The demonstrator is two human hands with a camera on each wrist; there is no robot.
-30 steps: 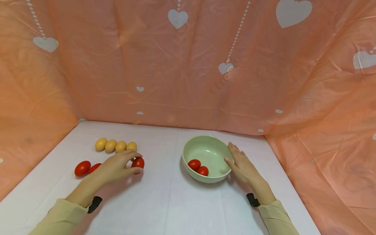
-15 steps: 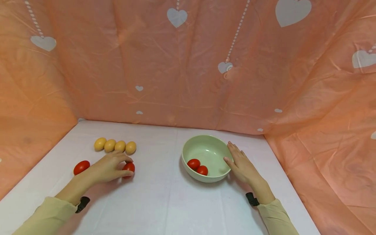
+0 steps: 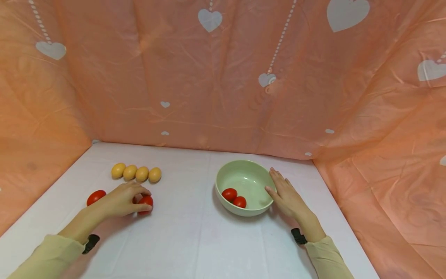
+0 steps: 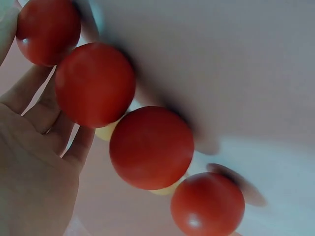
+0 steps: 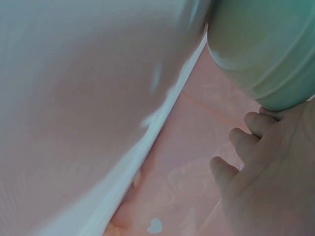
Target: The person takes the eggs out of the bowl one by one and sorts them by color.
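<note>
In the head view my left hand (image 3: 123, 201) pinches a red egg (image 3: 146, 204) between thumb and fingers, low over the white cloth at left. The left wrist view shows this red egg (image 4: 48, 32) at the end of a slanted row with several others. One red egg (image 3: 96, 197) shows past the back of my hand; the rest are hidden there in the head view. My right hand (image 3: 289, 197) rests with straight fingers against the right side of a pale green bowl (image 3: 245, 212), its thumb at the rim. Two red eggs (image 3: 230, 194) lie inside the bowl.
Behind my left hand several yellow eggs (image 3: 136, 173) lie in a row. A white cloth (image 3: 184, 240) covers the table. Orange curtains (image 3: 237, 108) with white hearts stand at the back and both sides.
My left hand has moved left and slightly nearer with the red egg, uncovering the yellow eggs. My right hand and the bowl hold their places.
</note>
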